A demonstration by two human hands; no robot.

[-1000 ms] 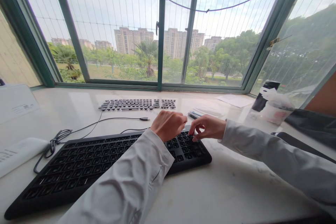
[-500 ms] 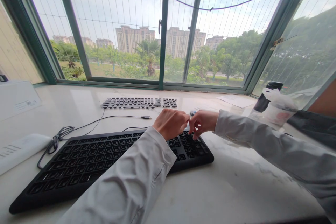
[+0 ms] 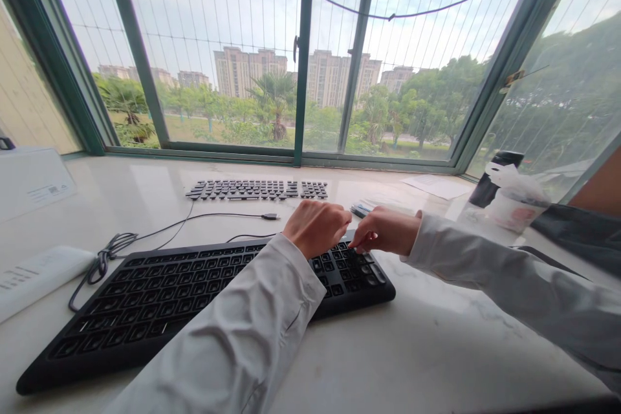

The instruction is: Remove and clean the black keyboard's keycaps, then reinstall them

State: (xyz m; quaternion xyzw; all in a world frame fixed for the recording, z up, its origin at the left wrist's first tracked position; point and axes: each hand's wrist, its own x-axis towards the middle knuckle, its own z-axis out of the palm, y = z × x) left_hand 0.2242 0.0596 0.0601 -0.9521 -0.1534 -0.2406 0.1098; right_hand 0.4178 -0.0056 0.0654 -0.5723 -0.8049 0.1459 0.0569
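A black keyboard [image 3: 194, 294] lies aslant on the white tabletop, most of its key sockets bare of caps. Over the right part of it, my left hand [image 3: 316, 225] is closed, knuckles up, its fingertips hidden from view. My right hand [image 3: 388, 231] reaches in from the right with thumb and fingers bent together at the top of the number pad [image 3: 358, 266]. Whatever either hand may hold is too small or hidden to name. A few keys at the pad's right edge appear capped. Behind the keyboard, loose black keycaps [image 3: 257, 190] lie in keyboard order.
A coiled cable [image 3: 104, 257] with a USB plug [image 3: 270, 216] lies behind the keyboard. White boxes [image 3: 36, 182] stand at the left. Papers [image 3: 435, 186], a dark bottle [image 3: 495, 174] and a plastic bag [image 3: 519, 200] are at the right, below the window.
My right hand has shifted slightly right and turned, with its fingers drawn closer together, uncovering more of the number pad's right edge. My left hand and the keyboard stay in place.
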